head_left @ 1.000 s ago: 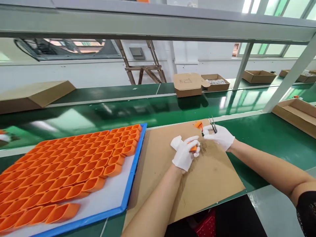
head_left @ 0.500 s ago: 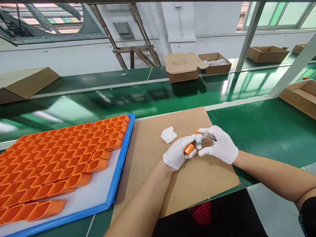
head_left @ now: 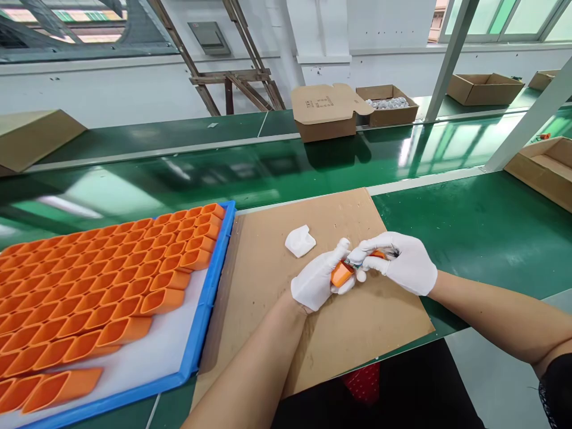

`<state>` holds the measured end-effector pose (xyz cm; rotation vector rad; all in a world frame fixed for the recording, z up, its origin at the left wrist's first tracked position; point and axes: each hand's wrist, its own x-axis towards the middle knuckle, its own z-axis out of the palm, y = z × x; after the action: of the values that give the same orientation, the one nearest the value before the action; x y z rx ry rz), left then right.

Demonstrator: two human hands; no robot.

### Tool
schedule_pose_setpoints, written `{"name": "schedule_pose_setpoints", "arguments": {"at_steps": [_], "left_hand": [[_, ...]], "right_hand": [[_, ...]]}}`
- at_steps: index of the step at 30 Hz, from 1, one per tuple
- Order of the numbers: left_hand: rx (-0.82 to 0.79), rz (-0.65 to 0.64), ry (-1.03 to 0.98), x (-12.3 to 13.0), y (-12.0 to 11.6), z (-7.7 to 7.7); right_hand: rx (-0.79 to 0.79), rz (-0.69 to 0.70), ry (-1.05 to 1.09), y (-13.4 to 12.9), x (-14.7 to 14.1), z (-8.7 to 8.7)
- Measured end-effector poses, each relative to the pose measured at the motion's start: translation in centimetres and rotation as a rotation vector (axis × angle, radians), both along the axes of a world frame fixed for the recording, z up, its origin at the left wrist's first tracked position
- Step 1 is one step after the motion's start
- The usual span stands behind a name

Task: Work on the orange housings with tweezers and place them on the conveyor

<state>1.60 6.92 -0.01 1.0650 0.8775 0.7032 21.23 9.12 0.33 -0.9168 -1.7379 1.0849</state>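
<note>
My left hand (head_left: 318, 277), in a white glove, is closed around a small orange plastic piece (head_left: 342, 274) over the cardboard sheet (head_left: 268, 322). My right hand (head_left: 402, 262), gloved too, grips a small tool with orange and dark metal parts (head_left: 379, 254); fingers hide most of it, so its kind is unclear. The fingertips of both hands meet at the right end of the orange piece. A crumpled white scrap (head_left: 300, 241), perhaps cloth or paper, lies on the cardboard beyond my left hand.
At the left, a blue-rimmed tray (head_left: 210, 304) holds rows of open orange plastic sleeves (head_left: 120, 268). Cardboard boxes (head_left: 324, 128) stand along the back of the green bench (head_left: 469, 226). Another box (head_left: 543, 173) sits at the right, near a slanting grey post (head_left: 513, 131).
My right hand has closed in on the orange piece, and its fingers now cover more of the tool. The view has shifted slightly; the tray and white scrap stay put.
</note>
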Motion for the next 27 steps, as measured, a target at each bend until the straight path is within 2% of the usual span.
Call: {"name": "schedule_pose_setpoints", "arguments": {"at_steps": [3, 7, 11, 14, 21, 27], "left_hand": [[-0.001, 0.04, -0.022, 0.1, 0.1, -0.2], [-0.021, 0.07, -0.068, 0.3, 0.2, 0.0], [0.021, 0.019, 0.015, 0.5, -0.1, 0.7], [0.052, 0.003, 0.109, 0.8, -0.4, 1.2], [0.022, 0.104, 0.196, 1.6, -0.9, 2.1], [0.087, 0.064, 0.155, 0.9, -0.7, 1.2]], "right_hand": [[0.03, -0.043, -0.008, 0.0, -0.1, 0.0], [0.047, 0.0, -0.025, 0.2, -0.1, 0.1], [-0.075, 0.121, 0.021, 0.1, 0.0, 0.1], [-0.104, 0.072, 0.024, -0.1, -0.1, -0.1], [0.086, 0.003, -0.146, -0.3, -0.3, 0.1], [0.087, 0.062, -0.123, -0.5, 0.0, 0.6]]}}
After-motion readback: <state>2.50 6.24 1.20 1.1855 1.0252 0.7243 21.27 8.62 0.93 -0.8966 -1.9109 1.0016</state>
